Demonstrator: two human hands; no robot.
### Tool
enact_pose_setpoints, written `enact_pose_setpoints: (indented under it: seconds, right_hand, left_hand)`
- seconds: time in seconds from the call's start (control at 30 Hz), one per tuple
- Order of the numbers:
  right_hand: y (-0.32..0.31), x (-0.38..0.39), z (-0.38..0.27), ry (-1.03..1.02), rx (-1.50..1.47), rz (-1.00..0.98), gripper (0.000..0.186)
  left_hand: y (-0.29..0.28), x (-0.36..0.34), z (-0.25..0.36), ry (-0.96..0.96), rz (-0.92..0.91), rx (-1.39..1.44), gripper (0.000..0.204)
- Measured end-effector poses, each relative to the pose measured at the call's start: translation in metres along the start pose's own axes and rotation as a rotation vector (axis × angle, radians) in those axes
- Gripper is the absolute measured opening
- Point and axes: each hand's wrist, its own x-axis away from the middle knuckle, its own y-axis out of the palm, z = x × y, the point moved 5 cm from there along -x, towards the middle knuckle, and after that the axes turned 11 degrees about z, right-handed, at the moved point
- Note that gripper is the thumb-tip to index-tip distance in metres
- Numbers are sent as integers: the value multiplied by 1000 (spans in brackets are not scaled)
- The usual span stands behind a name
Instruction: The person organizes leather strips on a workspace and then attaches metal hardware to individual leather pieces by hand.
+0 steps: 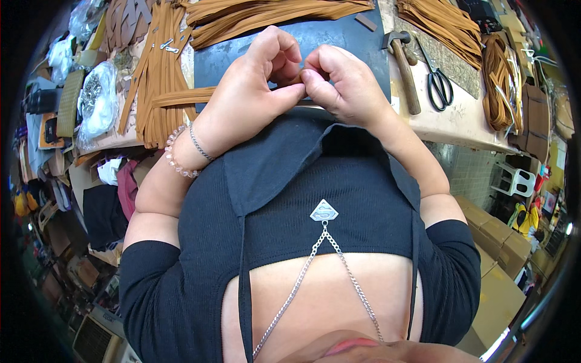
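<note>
My left hand (260,85) and my right hand (348,85) meet fingertip to fingertip over a dark work mat (360,48). Both are closed in a pinch, thumbs nearly touching. Whatever sits between the fingers is hidden or too small to name. A brown zipper tape (181,97) runs toward my left wrist and passes out of sight behind it. Beyond the hands lies a thick bundle of brown zipper tapes (266,21). More long brown tapes (158,78) hang over the table's near edge on the left, with small metal zipper pulls (170,46) on top.
Right of the mat lie a wooden-handled hammer (407,75) and black-handled scissors (439,88). Further right are a coiled bundle of brown tapes (499,85) and another zipper pile (445,27). Clear plastic bags (97,100) crowd the left. A white stool (513,180) stands lower right, near cardboard boxes (493,236).
</note>
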Motion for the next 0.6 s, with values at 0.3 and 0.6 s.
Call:
enact_pose_setpoints:
  seconds: [0.3, 0.6]
  right_hand:
    - [2, 6, 18, 385, -650, -64, 18]
    - [4, 8, 14, 343, -347, -69, 17]
  left_hand:
    - [-1, -2, -4, -91, -16, 80, 41]
    - [4, 0, -4, -60, -38, 39, 39]
